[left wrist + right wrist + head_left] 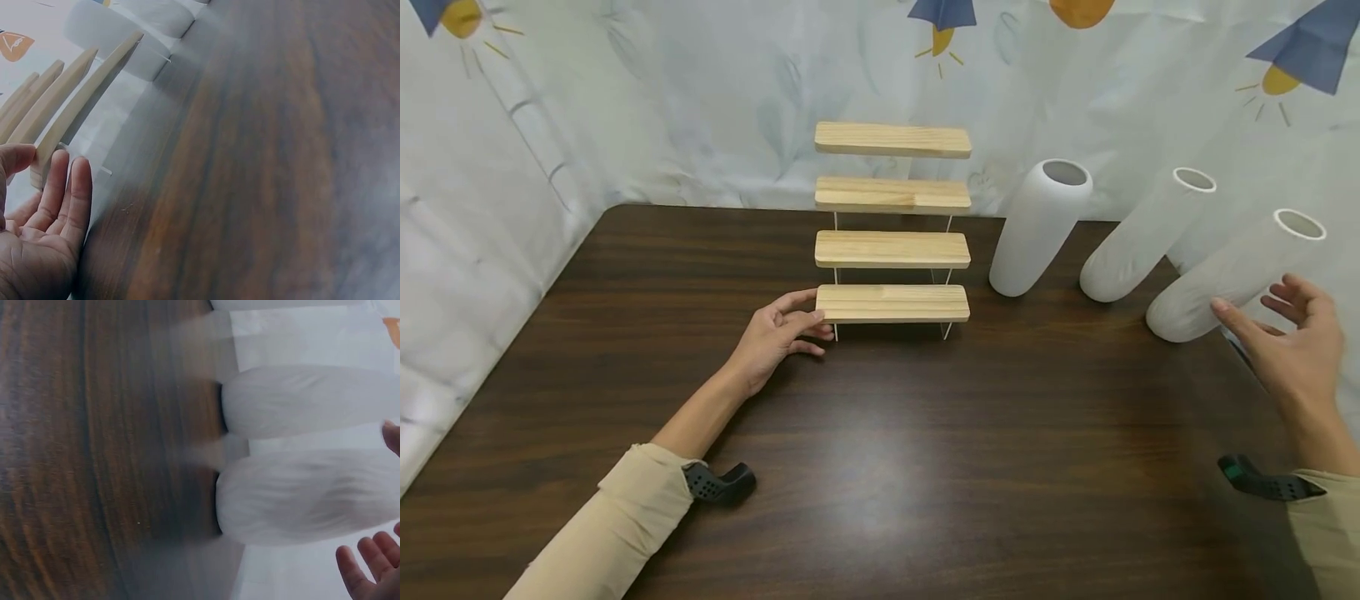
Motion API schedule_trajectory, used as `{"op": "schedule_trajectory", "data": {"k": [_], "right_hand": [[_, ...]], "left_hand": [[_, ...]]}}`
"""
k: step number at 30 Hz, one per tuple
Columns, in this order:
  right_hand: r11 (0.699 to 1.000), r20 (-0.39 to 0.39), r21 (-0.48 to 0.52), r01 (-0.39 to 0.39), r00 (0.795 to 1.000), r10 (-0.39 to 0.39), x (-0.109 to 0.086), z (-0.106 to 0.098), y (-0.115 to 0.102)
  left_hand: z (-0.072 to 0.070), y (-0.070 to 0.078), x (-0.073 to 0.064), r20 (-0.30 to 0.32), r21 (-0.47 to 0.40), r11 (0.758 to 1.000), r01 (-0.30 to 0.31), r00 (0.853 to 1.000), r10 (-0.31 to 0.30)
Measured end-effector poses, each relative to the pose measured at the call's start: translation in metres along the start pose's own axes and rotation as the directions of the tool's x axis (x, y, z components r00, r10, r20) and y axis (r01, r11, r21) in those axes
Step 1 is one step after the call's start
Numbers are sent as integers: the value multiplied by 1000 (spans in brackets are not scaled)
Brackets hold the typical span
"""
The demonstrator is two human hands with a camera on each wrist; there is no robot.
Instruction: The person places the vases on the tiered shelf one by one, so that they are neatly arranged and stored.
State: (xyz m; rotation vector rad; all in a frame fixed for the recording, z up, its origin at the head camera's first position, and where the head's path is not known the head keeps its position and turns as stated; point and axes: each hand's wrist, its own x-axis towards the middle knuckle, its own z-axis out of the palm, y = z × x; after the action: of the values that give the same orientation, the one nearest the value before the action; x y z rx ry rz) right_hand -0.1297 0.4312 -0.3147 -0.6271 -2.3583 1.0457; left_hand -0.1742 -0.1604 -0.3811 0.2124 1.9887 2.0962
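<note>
A four-tier stepped wooden stand with clear side supports stands on the brown table. My left hand pinches the left end of its lowest board, thumb on the near side and fingers around the end. Three tall white vases stand to the right: a smooth one, a middle one and a rightmost ribbed one. Around the upper part of the ribbed vase, my right hand is spread with thumb and fingers on opposite sides. Whether it touches the vase I cannot tell.
The dark wood table has its back edge along a patterned white curtain. The vases stand close to the table's right edge, with narrow gaps between them. Black wrist straps sit on both forearms.
</note>
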Motion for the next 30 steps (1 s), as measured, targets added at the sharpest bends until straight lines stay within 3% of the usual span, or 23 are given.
{"op": "schedule_trajectory", "data": {"k": [8, 16, 30], "right_hand": [[1000, 79, -12, -3, 997, 4, 12, 5, -1], [999, 88, -35, 23, 996, -20, 19, 8, -2], [998, 106, -56, -6, 994, 12, 25, 6, 1]], "left_hand": [[-3, 1, -2, 1, -8, 1000, 6, 1000, -6], [-4, 1, -1, 2, -16, 1000, 16, 1000, -16], [-3, 1, 1, 9, -11, 1000, 18, 1000, -18]]}}
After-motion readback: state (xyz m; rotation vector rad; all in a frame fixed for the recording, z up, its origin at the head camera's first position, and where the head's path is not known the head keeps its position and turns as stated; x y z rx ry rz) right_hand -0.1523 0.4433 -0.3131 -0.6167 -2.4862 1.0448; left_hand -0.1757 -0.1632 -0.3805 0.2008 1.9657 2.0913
